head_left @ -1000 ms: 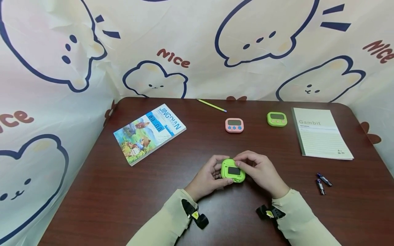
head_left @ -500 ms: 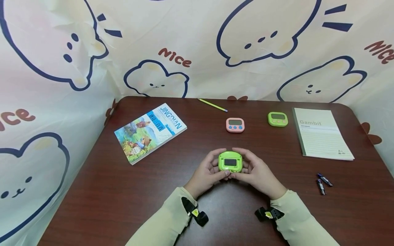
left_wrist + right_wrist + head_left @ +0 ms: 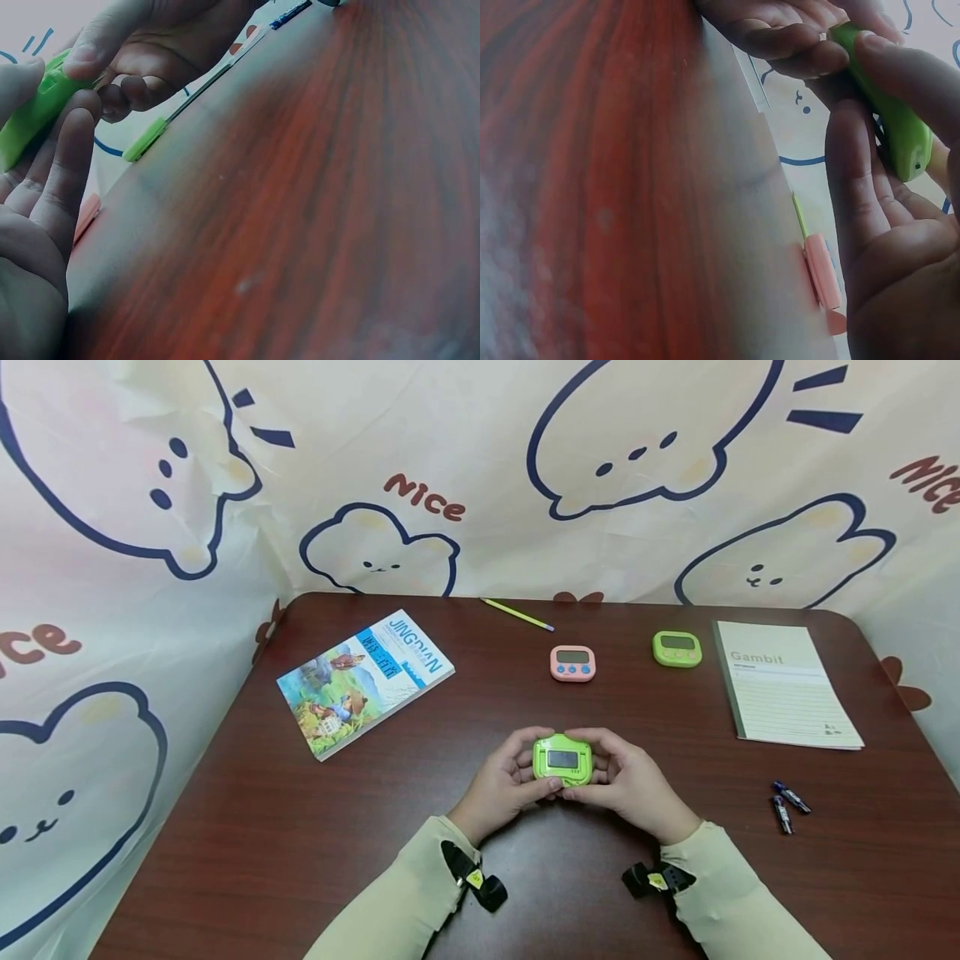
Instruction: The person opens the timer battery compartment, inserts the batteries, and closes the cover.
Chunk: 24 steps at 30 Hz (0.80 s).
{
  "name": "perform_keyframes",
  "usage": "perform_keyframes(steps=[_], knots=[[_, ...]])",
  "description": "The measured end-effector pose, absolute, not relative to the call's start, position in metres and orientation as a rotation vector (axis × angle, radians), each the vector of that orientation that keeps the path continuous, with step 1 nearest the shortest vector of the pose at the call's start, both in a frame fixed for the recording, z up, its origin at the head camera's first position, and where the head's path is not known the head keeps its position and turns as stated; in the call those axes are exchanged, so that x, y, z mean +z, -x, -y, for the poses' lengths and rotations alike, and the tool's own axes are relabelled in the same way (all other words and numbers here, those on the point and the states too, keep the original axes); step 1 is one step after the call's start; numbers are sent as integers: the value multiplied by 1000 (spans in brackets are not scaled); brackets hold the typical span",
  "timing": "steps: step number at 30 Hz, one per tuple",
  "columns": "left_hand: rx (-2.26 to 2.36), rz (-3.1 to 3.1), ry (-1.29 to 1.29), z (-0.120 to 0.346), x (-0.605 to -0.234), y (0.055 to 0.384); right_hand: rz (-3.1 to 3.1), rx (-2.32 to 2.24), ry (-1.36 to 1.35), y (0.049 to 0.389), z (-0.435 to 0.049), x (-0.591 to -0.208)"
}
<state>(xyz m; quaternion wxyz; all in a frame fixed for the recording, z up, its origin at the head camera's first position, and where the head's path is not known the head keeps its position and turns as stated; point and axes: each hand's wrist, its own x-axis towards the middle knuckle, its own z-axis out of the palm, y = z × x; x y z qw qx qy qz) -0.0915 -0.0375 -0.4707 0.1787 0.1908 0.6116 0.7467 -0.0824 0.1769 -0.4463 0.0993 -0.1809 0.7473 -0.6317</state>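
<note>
A small lime-green digital timer (image 3: 562, 760) is held between both hands, just above the middle of the table. The side facing up carries a dark grey rectangle, and no buttons show on it. My left hand (image 3: 513, 781) grips its left edge, thumb at the lower edge and fingers behind. On the right edge my right hand (image 3: 622, 777) holds it in a mirrored grip. In the left wrist view the timer (image 3: 37, 112) appears edge-on under the thumbs. The right wrist view shows the timer's (image 3: 900, 135) narrow end; its underside is largely hidden by fingers.
Beyond the hands lie a pink timer (image 3: 573, 664), another green timer (image 3: 677, 649) and a yellow-green pencil (image 3: 517, 615). A picture-covered book (image 3: 367, 685) lies left. To the right are a notepad (image 3: 787, 685) and two small batteries (image 3: 782, 815). A printed curtain (image 3: 495, 552) hangs behind the table.
A second ago the timer was tilted, with the right fingers and thumb at its upper right. The right hand then moved down its side, and the timer was levelled. It has since dropped very slightly.
</note>
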Motion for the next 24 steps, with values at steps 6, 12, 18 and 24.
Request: perform_keyframes(steps=[6,12,18,24], knots=[[2110,-1751,-516,39,-469,92,-2182,-1901,547,83,-174,-447],[2149,-1716,-477,39,-470,91,-2159,-1915,565,82,-171,-449],[2189,-1679,-418,37,-470,91,-2150,-1933,539,82,-169,-452],[2196,-1658,-401,37,-471,93,-2145,-1927,534,83,-170,-453]])
